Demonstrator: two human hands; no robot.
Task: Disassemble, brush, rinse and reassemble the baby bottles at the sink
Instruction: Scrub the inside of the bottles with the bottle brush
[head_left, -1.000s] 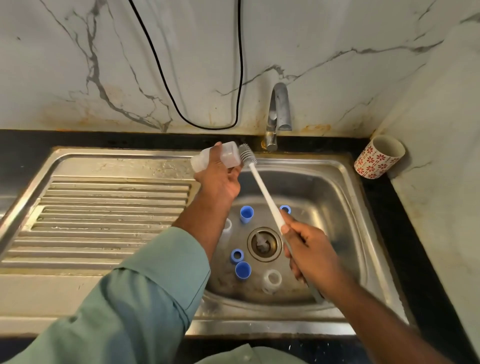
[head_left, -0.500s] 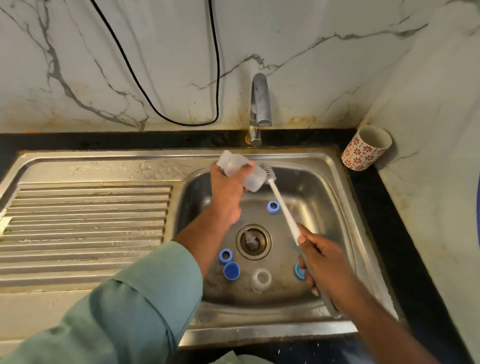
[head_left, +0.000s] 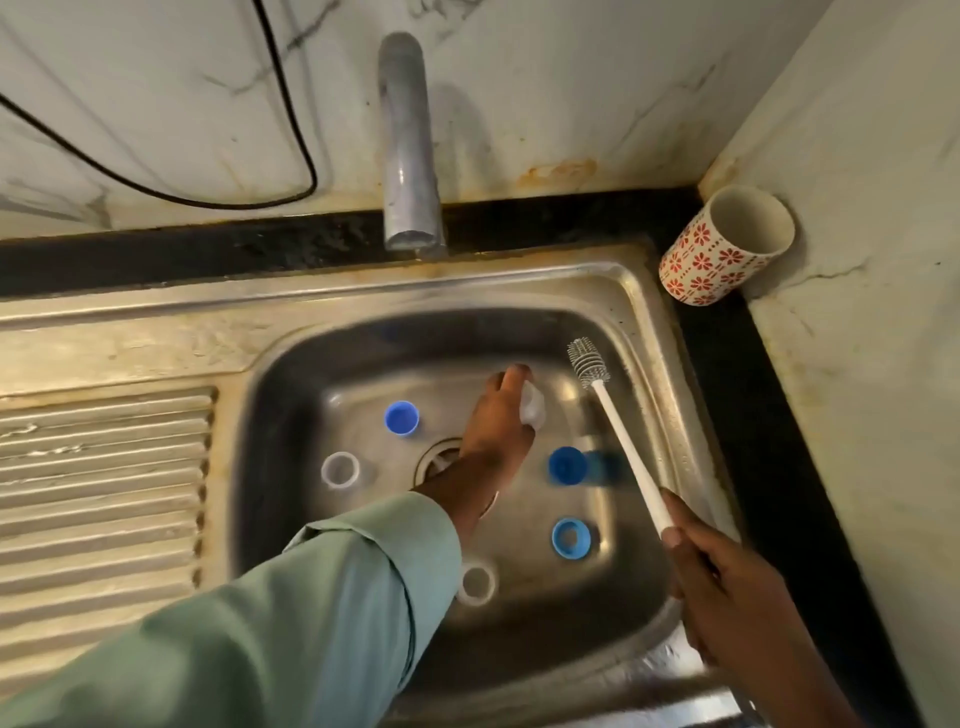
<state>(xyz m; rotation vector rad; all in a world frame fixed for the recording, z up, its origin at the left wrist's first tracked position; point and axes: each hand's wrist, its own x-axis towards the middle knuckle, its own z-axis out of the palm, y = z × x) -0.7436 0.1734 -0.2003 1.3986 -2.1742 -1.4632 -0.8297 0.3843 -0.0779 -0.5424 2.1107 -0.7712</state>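
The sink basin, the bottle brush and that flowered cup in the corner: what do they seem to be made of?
The sink basin looks like stainless steel: grey, dull sheen, blurred reflections, some brown staining. The bottle brush looks plastic: matte white stick, with pale soft bristles, possibly silicone. The flowered cup may be ceramic or melamine: smooth cream wall, printed red flowers; the picture can't settle which.

- The light is soft, warm and fairly dim, with the dark steel sink basin (head_left: 311, 395) the darkest part.
- The grey metal tap (head_left: 408, 145) throws a faint shadow on the marble wall to its right.
- Motion blur smears the left hand (head_left: 498, 415), the green sleeve (head_left: 291, 623) and a blue plastic cap (head_left: 569, 466).
- Wide-angle distortion bends the black counter strip (head_left: 156, 254) and the frame's edges.
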